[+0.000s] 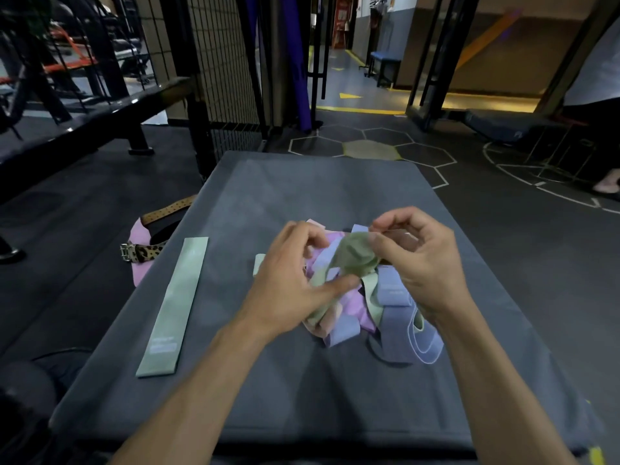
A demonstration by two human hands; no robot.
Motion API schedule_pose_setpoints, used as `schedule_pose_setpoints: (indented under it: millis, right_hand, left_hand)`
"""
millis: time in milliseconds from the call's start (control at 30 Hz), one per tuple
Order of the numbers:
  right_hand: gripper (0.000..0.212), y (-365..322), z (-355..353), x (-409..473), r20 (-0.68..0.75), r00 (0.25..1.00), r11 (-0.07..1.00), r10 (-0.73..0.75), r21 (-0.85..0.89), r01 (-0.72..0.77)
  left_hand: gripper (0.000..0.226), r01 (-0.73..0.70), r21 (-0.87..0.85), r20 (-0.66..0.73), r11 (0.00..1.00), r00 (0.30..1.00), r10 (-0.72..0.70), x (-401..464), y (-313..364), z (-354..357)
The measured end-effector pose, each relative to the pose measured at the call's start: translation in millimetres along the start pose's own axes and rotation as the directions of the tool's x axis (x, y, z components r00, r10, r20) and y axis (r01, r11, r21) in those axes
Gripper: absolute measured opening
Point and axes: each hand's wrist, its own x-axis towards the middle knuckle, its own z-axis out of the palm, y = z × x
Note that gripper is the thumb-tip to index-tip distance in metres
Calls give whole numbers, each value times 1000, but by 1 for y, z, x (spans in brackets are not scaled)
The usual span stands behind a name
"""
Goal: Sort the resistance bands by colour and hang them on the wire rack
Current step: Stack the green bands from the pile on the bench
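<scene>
Both hands are busy over the heap: the left hand [295, 280] has its fingers curled and its thumb pressed against a crumpled green band [355, 255], while the right hand [419, 260] pinches the same band at its upper end between thumb and fingertips, lifting it just clear of the pile of bands [379, 310] beneath. That pile, a tangle of purple, pink and green loops, sits near the middle of the table [302, 397], and one green band [174, 307] already lies flat and straight on its own toward the left edge. My guess is the sorting is only getting started, with green being pulled out first and nothing yet hung. The next move looks like teasing this band free of the loops it may be caught in, smoothing it, and laying it beside the flat one; a sharp tug could drag neighbours along. There is plenty of bare grey surface in front of the heap and between it and the flat band, though that band lies close to the table's left edge. A leopard-print belt [141, 251] and a pink item lie on the floor just off that side. A black wire rack [221, 62] stands beyond the table's far left corner, well apart from the hands.
</scene>
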Motion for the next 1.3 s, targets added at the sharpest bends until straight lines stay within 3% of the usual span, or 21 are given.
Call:
schedule_pose_setpoints:
  millis: [100,167,267,400,500,633,833,967,1100,1200,1300]
  right_hand:
    - [12,-6,17,-5,53,997,993,50,103,-56]
    - [6,-9,28,-7,78,992,975,95,195,-109]
    - [17,-11,36,-5,127,981,932,146,314,-179]
    - [16,-8,40,-7,195,974,980,119,133,-146]
    - [30,-6,48,-13,390,914,974,112,139,-179]
    - [23,-2,62,-23,508,858,988,81,76,-137]
    - [18,13,88,-36,474,874,984,102,80,-159]
    - [24,11,102,-40,453,889,978,72,144,-153]
    - [39,5,110,-42,462,881,971,97,151,-186]
    - [50,4,116,-45,544,820,970,178,45,-240]
    - [57,6,120,-43,508,845,979,166,14,-201]
  left_hand:
    - [54,-64,-8,56,998,996,64,-2,8,-2]
    - [35,-55,-30,-32,998,998,55,-3,9,-4]
    - [9,16,-181,-114,983,993,-38,-1,6,-15]
    - [8,100,-442,-137,891,975,-177,2,5,-36]
    - [4,105,-569,-152,816,961,-230,3,12,-46]
    - [9,55,-705,-233,707,924,-304,5,15,-57]
    - [10,61,-610,-354,790,871,-342,6,2,-63]
    - [16,135,-617,-320,776,857,-403,6,-8,-73]
    - [26,92,-595,-425,798,807,-410,6,-6,-80]
    - [30,79,-492,-424,867,848,-318,2,-10,-82]
    - [24,110,-435,-323,894,907,-269,-2,-11,-82]
